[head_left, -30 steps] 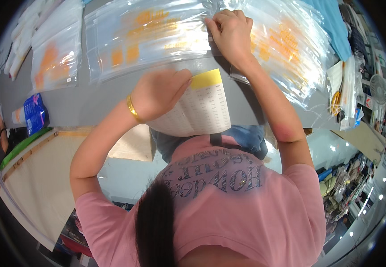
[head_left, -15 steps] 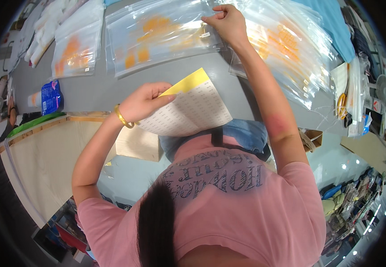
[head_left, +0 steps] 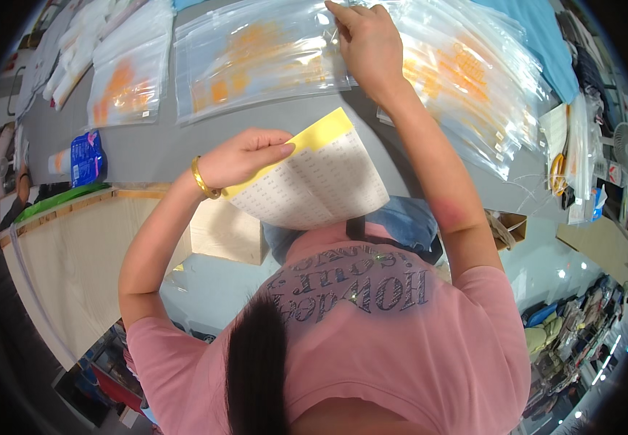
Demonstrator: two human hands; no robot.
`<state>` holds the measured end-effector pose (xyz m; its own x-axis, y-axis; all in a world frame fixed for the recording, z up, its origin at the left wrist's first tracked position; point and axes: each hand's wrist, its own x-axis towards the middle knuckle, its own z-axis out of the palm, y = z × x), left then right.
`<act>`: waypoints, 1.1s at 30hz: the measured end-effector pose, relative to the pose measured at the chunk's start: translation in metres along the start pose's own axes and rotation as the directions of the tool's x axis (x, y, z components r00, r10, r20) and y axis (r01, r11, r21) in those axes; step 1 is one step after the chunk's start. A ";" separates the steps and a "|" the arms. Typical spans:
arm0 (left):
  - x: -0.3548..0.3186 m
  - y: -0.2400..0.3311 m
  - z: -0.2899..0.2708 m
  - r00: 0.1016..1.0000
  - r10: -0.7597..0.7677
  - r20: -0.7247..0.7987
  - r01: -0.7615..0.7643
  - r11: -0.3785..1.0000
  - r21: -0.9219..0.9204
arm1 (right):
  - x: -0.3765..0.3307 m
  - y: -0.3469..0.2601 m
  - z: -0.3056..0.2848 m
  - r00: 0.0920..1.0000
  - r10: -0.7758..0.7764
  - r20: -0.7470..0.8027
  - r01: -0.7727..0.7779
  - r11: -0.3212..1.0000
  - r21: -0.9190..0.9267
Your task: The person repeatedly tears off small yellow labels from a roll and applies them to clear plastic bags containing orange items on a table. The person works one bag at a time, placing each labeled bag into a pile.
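My left hand pinches a sheet of small white labels by its yellow edge, thumb on top; the sheet curves down toward my lap. At the far side of the table, my right hand is palm down with bent fingers at the right end of a clear zip bag with orange print. Its index finger points left, and the bag's edge under the fingers is partly hidden. That bag lies on a stack of similar ones. Beside my right forearm fans a pile of clear bags bearing small white labels.
More printed bags lie at the left on the grey table, near a blue pouch. Orange-handled scissors hang at the right by a small fan. Light blue cloth covers the far right; a wooden-edged board stands at the lower left.
My right hand has turned palm down and shifted slightly; the white label seen beside it on the middle bag no longer shows. The label sheet has moved slightly right in my left hand.
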<state>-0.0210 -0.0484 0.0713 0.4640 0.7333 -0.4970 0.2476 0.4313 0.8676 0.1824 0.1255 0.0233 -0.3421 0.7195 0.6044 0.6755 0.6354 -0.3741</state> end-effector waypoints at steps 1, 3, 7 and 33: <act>-0.001 0.000 0.000 1.000 0.016 0.008 -0.015 1.000 -0.024 | 0.004 0.000 -0.002 0.999 0.034 0.005 -0.035 0.980 0.196; -0.002 0.000 0.000 1.000 -0.010 0.016 0.011 0.999 -0.051 | 0.013 -0.002 -0.005 0.995 0.093 0.035 -0.097 0.823 0.560; -0.003 0.000 -0.001 0.990 -0.131 -0.048 0.131 0.991 -0.001 | 0.033 0.030 -0.039 0.888 0.218 0.404 -0.454 0.552 0.700; 0.034 0.031 -0.001 0.990 0.135 0.036 -0.138 0.986 0.090 | -0.068 -0.033 -0.100 0.932 -0.134 0.336 -0.061 0.857 0.512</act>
<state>0.0013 -0.0094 0.0811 0.5238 0.7651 -0.3745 0.2568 0.2773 0.9258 0.2493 0.0275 0.0646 -0.6290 0.6796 0.3775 0.2650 0.6439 -0.7177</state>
